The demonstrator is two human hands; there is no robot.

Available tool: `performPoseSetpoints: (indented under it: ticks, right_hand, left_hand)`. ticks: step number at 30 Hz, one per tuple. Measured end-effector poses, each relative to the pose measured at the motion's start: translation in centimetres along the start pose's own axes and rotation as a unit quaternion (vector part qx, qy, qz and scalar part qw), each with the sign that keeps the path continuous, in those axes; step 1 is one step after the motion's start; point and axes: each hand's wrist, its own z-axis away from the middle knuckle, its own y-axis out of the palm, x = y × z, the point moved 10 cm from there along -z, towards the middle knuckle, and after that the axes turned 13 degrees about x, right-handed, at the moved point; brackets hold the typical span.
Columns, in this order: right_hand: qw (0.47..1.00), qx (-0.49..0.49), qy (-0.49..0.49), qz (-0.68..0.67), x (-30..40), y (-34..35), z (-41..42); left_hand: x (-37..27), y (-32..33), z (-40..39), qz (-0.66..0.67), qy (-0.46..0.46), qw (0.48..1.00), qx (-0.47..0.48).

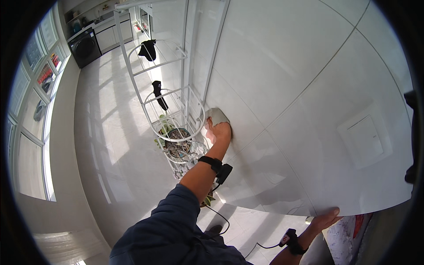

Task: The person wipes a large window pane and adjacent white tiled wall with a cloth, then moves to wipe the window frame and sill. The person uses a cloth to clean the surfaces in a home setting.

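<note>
My left hand (222, 132) presses a grey-green cloth (218, 115) against the glossy white tiled wall (265, 82), just beside a white wire rack (144, 102). A pinkish patch shows by its fingers; I cannot tell whether it belongs to the cloth. At the lower right, my right hand (323, 221) grips the wall's edge, its thumb on the tile face and the other fingers partly hidden. A white wall switch (364, 136) sits on the tiles above that hand. Each wrist wears a black strap with a small cabled device.
Black cloth items (148, 50) hang on the rack, and a potted plant (179, 142) with pebbles stands within it. Cables dangle near my body. A black washing machine (85, 47) and cabinets are at the far end, windows (33, 132) along the left.
</note>
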Motion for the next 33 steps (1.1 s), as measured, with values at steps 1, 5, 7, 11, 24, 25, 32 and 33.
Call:
performPoseSetpoints:
  ticks: [1,5,7,11,24,25,32,33]
  right_hand:
    - [0.998,-0.043,0.054,0.014,-1.8,-0.1,0.5]
    - [0.993,0.028,0.018,-0.11,-2.5,2.1,0.5]
    - [0.982,0.111,-0.051,-0.146,-0.3,3.4,0.0]
    - [0.973,0.148,-0.08,-0.159,1.8,4.1,-0.6]
    - [0.967,0.149,-0.137,-0.155,1.7,4.4,-0.4]
    - [0.965,0.152,-0.132,-0.166,1.4,4.5,-0.3]
    - [0.972,0.14,-0.112,-0.154,0.3,4.2,-0.1]
    - [0.972,0.137,-0.105,-0.161,0.1,4.1,0.0]
  left_hand:
    - [-1.5,0.0,0.3,0.019,0.008,1.0,0.0]
    - [-14.4,0.7,4.2,-0.094,0.246,0.965,-0.021]
    - [-22.8,0.5,8.1,-0.127,0.403,0.904,-0.069]
    - [-36.6,0.8,13.9,-0.138,0.545,0.824,-0.069]
    - [-54.4,-0.6,16.9,-0.016,0.69,0.723,-0.039]
    - [-52.9,-0.7,14.2,-0.015,0.648,0.762,-0.007]
    - [-33.9,0.0,6.1,-0.148,0.516,0.842,-0.047]
    - [-29.8,0.2,5.1,-0.12,0.459,0.88,-0.004]
